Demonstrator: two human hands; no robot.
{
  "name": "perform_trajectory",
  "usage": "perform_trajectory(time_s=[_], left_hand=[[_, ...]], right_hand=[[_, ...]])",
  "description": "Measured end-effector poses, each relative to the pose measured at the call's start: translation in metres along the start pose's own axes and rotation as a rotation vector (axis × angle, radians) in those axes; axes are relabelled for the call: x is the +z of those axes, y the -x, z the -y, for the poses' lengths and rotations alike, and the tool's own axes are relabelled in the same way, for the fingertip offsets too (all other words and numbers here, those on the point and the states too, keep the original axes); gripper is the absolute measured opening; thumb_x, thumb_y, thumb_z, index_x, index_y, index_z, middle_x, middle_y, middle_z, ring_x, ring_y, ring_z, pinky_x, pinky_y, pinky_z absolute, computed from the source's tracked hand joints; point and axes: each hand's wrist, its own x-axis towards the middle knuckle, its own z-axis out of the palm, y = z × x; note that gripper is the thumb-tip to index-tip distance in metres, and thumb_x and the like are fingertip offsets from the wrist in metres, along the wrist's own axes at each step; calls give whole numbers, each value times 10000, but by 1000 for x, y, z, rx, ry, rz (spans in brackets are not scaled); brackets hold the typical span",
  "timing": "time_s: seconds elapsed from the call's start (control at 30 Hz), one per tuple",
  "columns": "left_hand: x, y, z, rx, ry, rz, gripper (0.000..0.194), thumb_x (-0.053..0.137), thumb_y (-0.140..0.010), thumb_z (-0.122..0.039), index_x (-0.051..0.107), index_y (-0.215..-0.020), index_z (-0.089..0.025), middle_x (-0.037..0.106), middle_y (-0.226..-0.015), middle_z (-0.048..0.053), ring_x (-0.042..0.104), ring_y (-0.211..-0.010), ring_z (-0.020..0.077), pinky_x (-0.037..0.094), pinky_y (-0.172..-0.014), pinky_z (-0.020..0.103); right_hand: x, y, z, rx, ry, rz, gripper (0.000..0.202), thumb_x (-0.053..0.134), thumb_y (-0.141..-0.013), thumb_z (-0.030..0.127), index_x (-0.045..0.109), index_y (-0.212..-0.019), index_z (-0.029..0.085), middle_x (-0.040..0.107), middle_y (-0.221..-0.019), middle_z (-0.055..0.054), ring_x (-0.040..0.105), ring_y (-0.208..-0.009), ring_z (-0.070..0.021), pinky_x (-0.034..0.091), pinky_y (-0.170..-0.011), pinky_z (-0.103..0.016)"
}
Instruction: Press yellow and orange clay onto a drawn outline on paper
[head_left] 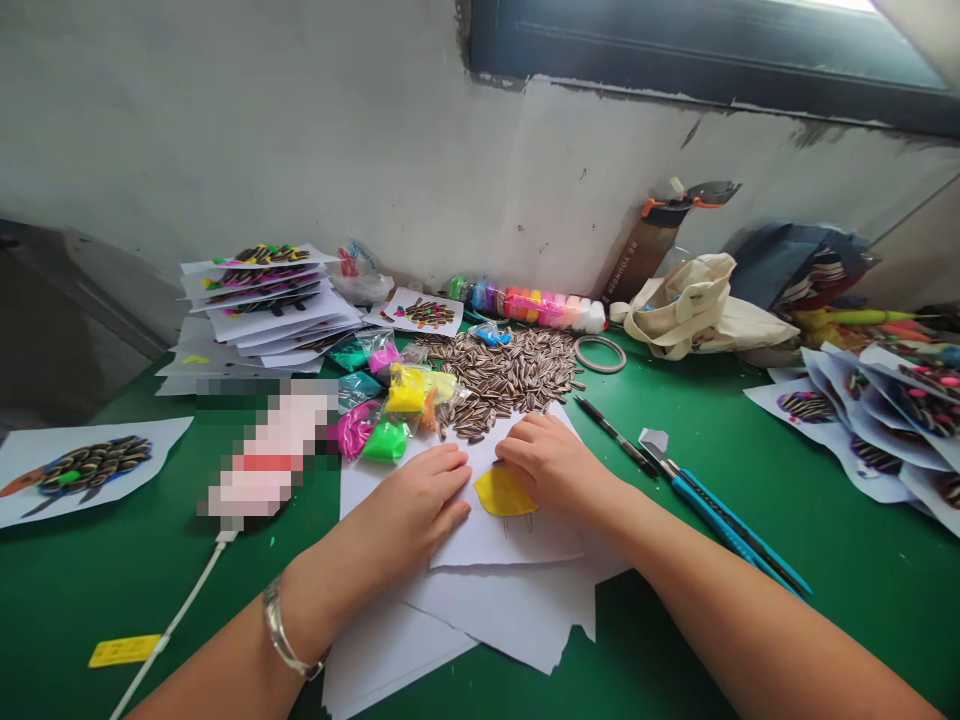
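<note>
My left hand [420, 500] lies flat on a small sheet of white paper [480, 548], its fingers together and stretched out along the left side. A flattened patch of yellow clay [501, 493] sits on that sheet, with thin pencil lines below it. Over the patch's upper right edge, my right hand [551, 462] is closed with bent fingers touching the paper. A small dark bit shows under its fingertips, but what they pinch is hidden. Just beyond the hands is a heap of striped sunflower seeds [502, 370].
Bags of coloured clay [405, 390] lie left of the seeds. Stacked seed pictures stand at the left [277, 320] and right [885, 420]. A pen [615, 435], blue utility knife [739, 530], tape ring [600, 353] and cloth bag [697, 305] lie rightward. A cable [180, 610] runs left.
</note>
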Motion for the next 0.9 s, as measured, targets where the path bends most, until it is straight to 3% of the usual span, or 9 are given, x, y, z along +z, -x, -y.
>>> perform_trajectory(time_s=[0.13,0.4,0.6,0.9], left_hand=[[-4,0,-5,2,-9,14,163,521,-924,-161,631,-1038,-197,645,-1157,88,574,-1145,246,464,-1034,395],[-6,1,-8,6,-20,47,172,498,-946,-148,623,-1060,-178,629,-1103,89,568,-1121,249,462,-1011,396],[-4,1,-8,-1,-29,52,169,503,-944,-148,614,-1066,-184,624,-1119,88,555,-1137,246,441,-1035,397],[-1,1,-4,-25,-36,53,140,513,-939,-160,621,-1027,-170,619,-1193,106,559,-1166,257,461,-1030,396]], right_hand=[[-2,2,2,-4,-34,-5,148,567,-890,101,649,-810,195,617,-767,-31,456,-750,-170,266,-667,-303],[-10,9,2,172,-17,-68,214,529,-893,58,668,-784,179,625,-754,-45,480,-761,-178,300,-685,-301],[5,12,8,175,-36,-45,189,547,-898,75,651,-783,184,628,-786,-38,483,-781,-176,311,-702,-296],[1,12,8,159,-4,-17,156,600,-858,56,655,-804,192,640,-810,-34,485,-806,-182,305,-715,-299]])
